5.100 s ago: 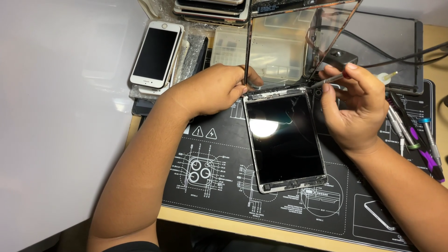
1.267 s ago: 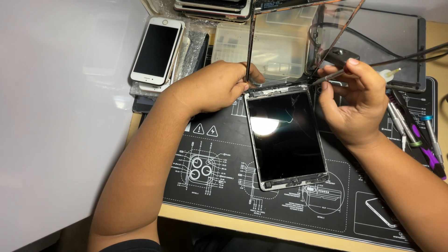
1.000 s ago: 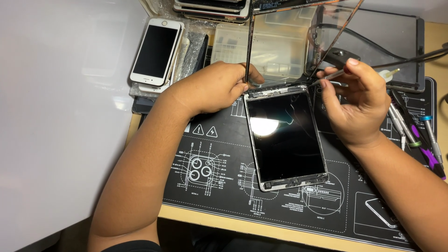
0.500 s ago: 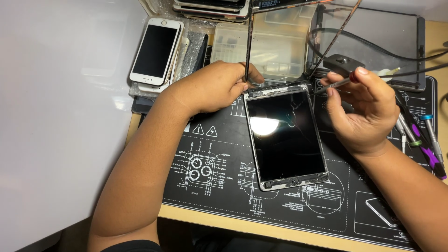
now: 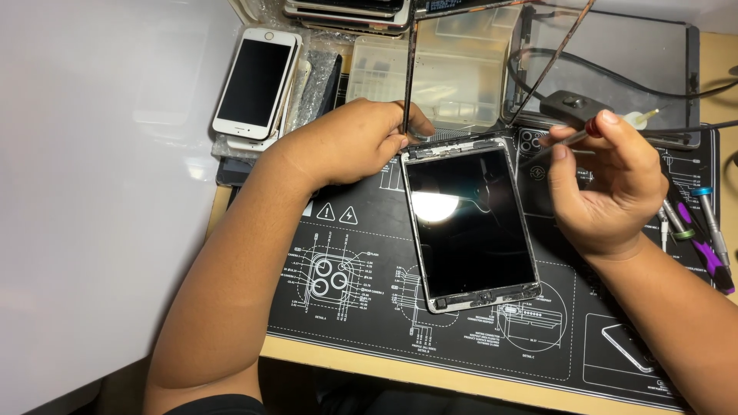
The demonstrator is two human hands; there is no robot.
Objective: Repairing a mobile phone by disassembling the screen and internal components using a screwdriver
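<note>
A small tablet (image 5: pixel 470 221) with a dark, glossy screen lies flat on a black work mat (image 5: pixel 361 269). Its front glass panel (image 5: pixel 492 54) is lifted upright from the top edge. My left hand (image 5: pixel 350 142) pinches the left edge of that raised glass, resting at the tablet's top left corner. My right hand (image 5: pixel 607 188) hovers just right of the tablet's top edge and grips a thin screwdriver (image 5: pixel 596 129) with a red collar, its tip pointing left toward the tablet.
A white phone (image 5: pixel 255 81) tops a stack of phones at the back left. A clear plastic parts box (image 5: pixel 446 73) and another tablet frame (image 5: pixel 661 69) with a black cable (image 5: pixel 569 104) sit behind. Several small tools (image 5: pixel 703 230) lie at the right.
My right hand has drawn the screwdriver back to the right, away from the tablet's top edge. The left hand and raised glass have stayed put.
</note>
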